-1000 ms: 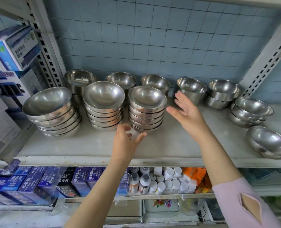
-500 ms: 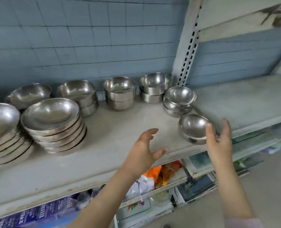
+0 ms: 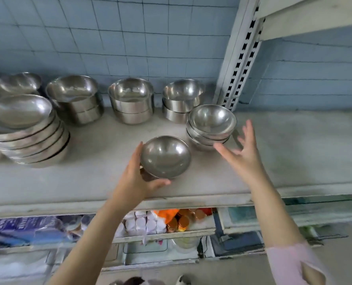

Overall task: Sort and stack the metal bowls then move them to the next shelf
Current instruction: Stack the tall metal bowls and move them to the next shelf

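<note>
Where it reached empty before, left hand (image 3: 136, 177) now cups single bowl (image 3: 165, 156); right fingers (image 3: 248, 130) splayed.

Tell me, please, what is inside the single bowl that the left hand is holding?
The single bowl in the left hand looks empty: only bare, shiny metal inside. Its underside is hidden by the fingers and the bowl itself.

Both forearms rise from the bottom edge, bare to the elbows. The left hand (image 3: 137, 177) reaches toward 12 o'clock, thumb pointing to 3 o'clock beneath a small metal bowl (image 3: 165, 156) and fingers curled up its 9 o'clock side, cupping it. The right hand (image 3: 242, 153) is held apart at 3 o'clock of the left, palm spread, fingers fanned toward 12 o'clock, gripping nothing. A pink sleeve (image 3: 294, 264) covers the right upper arm.
</note>
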Tool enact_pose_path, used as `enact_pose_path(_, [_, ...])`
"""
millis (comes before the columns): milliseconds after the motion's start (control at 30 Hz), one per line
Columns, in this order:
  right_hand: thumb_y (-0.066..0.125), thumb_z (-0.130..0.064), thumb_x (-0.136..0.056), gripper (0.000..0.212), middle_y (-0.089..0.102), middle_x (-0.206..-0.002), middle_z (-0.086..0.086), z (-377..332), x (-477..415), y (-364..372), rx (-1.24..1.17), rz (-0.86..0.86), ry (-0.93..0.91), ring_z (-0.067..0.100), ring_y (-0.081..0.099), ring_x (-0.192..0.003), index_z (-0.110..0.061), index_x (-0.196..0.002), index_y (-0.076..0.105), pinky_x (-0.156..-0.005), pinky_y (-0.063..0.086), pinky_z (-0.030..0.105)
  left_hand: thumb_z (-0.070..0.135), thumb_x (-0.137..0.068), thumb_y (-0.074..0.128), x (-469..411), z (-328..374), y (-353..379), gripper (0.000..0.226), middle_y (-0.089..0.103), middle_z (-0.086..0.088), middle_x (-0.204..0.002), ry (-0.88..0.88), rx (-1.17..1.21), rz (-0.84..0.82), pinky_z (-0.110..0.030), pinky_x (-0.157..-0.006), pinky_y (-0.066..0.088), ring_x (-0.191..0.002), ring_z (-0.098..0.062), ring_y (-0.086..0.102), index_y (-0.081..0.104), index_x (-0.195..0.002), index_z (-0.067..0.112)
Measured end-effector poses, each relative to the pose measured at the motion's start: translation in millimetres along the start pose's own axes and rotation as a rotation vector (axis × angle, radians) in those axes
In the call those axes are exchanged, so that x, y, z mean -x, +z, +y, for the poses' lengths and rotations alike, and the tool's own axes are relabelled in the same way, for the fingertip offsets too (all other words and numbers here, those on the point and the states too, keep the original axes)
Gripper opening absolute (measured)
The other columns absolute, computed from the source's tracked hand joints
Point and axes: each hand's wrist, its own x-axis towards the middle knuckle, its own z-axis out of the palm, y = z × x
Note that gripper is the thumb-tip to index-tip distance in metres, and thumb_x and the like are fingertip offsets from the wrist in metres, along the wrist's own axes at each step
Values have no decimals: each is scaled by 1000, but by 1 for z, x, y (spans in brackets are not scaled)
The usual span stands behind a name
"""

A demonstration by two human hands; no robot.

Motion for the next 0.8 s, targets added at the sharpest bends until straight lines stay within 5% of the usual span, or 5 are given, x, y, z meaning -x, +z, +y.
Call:
enact_pose_path(167, [89,-38,-69,122,38,-146,-11,1,-43,9,50,23,-68,8,39,-136,-16,-159,10,-112,33,24,69,-36,86,5,-13,-20,137,41,6,-143,-56,84,156,-44,-102,50,-101,12,62,19,-151,37])
enact_pose_path(433, [90,-46,-63,116,33,-159,-10,-7,-20,12,-91,190,-165,3,31,-144,-26,-157,24,-120,29,34,74,-32,85,0,-15,-19,143,42,20,-139,-73,118,205,-41,-106,45,-115,-2,61,17,-151,35])
enact_pose_path(600, [84,-60,-56,119,36,-156,-12,-41,7,44,-132,-124,-212,4,39,-139,-34,-156,25,-111,41,24,63,-35,92,-4,-16,-22,128,55,13,-135,-71,158,160,-45,-104,48,-114,-6,64,34,-143,26])
enact_pose_path(733, [88,-46,-63,113,32,-152,-22,-42,12,83,-93,-314,-164,-7,30,-137,-36,-155,23,-107,31,11,56,-42,93,-1,-14,-24,131,53,1,-140,-57,152,101,-42,-102,50,-117,-11,63,27,-151,25])
enact_pose_path(800, [88,-40,-67,112,29,-154,-21,-37,12,95,-58,-392,-131,-6,25,-137,-37,-156,19,-109,25,17,45,-49,93,0,-14,-23,114,58,2,-133,-35,129,107,-37,-100,52,-116,-13,63,34,-146,26])
